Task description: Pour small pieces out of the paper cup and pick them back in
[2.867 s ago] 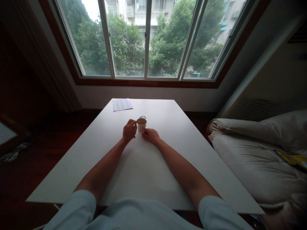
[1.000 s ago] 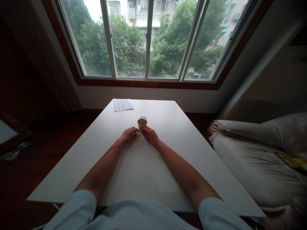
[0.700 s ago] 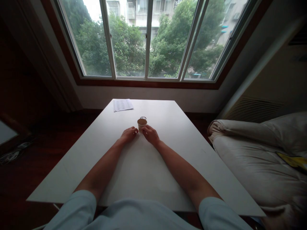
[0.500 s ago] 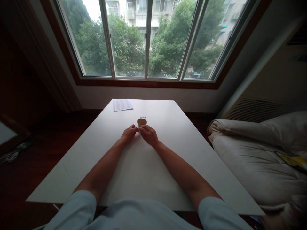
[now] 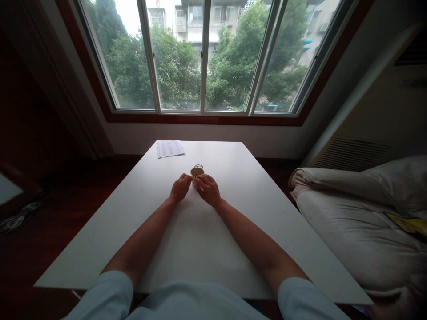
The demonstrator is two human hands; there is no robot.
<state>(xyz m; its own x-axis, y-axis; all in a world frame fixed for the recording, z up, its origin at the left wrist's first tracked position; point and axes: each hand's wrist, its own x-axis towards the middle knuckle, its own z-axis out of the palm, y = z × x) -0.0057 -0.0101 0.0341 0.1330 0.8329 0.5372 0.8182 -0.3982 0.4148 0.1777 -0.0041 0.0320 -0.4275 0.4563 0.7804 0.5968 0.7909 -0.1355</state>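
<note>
A small brown paper cup (image 5: 197, 170) is at the middle of the white table (image 5: 200, 249), its round opening facing up and toward me. My right hand (image 5: 207, 189) has its fingers curled over the cup's near right side, hiding much of the wall. At the cup's near left, my left hand (image 5: 180, 187) is closed, thumb and fingers pinched together by the other hand's fingertips. What that pinch holds, if anything, is too small to make out. Right behind the cup lies a thin dark loop (image 5: 199, 166).
Printed sheets of paper (image 5: 171, 149) lie at the table's far left corner. Beyond the far edge is a wide window (image 5: 203, 66). A pale padded couch (image 5: 350, 222) stands along the right side. Coiled cables (image 5: 20, 218) rest on the dark floor to the left.
The view has shifted slightly, so the table sits a bit lower. My left hand has turned a little at the wrist, and less of the cup's wall shows. Both hands stay at the cup.
</note>
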